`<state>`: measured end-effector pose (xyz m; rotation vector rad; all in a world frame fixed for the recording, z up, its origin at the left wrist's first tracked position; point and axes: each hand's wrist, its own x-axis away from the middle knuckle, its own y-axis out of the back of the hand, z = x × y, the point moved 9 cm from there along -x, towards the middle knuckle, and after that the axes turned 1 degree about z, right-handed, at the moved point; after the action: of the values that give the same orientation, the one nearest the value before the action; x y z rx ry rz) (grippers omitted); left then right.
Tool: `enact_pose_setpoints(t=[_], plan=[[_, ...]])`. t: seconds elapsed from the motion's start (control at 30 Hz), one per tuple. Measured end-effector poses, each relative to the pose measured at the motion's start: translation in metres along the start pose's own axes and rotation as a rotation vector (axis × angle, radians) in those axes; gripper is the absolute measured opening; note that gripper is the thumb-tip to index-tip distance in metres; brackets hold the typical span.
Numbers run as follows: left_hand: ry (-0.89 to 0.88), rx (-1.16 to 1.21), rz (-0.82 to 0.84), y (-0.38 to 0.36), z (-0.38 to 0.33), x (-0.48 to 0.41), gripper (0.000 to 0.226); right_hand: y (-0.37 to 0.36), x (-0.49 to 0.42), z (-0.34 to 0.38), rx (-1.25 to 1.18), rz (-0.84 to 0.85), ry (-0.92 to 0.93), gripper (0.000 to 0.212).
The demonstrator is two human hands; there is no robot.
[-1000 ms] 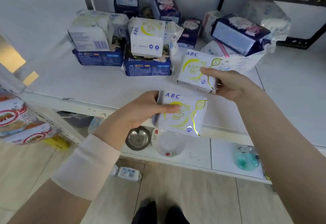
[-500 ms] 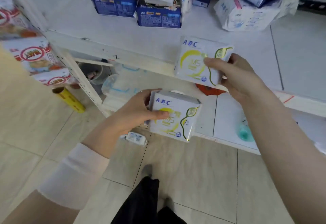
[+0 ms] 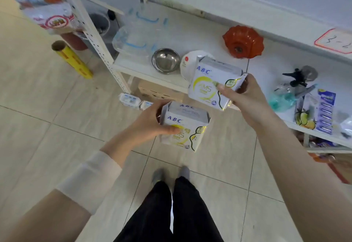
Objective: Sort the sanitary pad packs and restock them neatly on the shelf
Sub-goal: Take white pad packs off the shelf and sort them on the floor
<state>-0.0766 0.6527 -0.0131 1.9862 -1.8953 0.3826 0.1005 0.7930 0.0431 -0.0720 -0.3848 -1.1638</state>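
Observation:
I hold two white sanitary pad packs with blue "ABC" lettering and yellow-green swirls. My left hand [image 3: 150,121] grips the lower pack [image 3: 183,127] over the tiled floor, thumb across its front. My right hand [image 3: 245,97] grips the upper pack [image 3: 211,83] by its right edge, in front of the lower white shelf [image 3: 209,32]. The two packs are apart, the right one higher and further forward. The upper shelf holding the other packs is out of view.
The lower shelf holds clear food containers [image 3: 137,38], a steel bowl [image 3: 165,62], a white plate [image 3: 187,64], an orange plastic dish [image 3: 242,41], a spray bottle [image 3: 291,93] and battery cards [image 3: 325,112]. A yellow roll [image 3: 73,60] and wipe packs [image 3: 130,99] lie on the floor.
My view has tilted down from the upper shelf to the lower shelf and floor. Both hands have come down and back with their packs still held.

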Motion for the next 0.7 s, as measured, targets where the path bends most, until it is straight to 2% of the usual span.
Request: enact_pose_setpoints(t=[0.1,0.2,0.33,0.57,0.7], plan=[[0.032,-0.003,-0.018,-0.005,0.026,0.002,0.074,-0.01,-0.001,-0.039,0.014,0.002,-0.071,0.06],[0.067,-0.001,-0.037,-0.012,0.05,0.003,0.073,-0.012,-0.005,-0.077,-0.012,0.0,-0.146,0.047],[0.103,-0.013,-0.064,-0.021,0.092,-0.016,0.073,-0.018,-0.027,-0.128,0.011,0.035,-0.186,0.047],[0.193,-0.033,-0.052,-0.039,0.214,-0.078,0.077,-0.031,-0.097,-0.228,0.151,0.057,-0.146,0.056],[0.189,-0.061,-0.068,-0.034,0.315,-0.139,0.076,-0.044,-0.147,-0.339,0.227,0.058,-0.14,0.063]])
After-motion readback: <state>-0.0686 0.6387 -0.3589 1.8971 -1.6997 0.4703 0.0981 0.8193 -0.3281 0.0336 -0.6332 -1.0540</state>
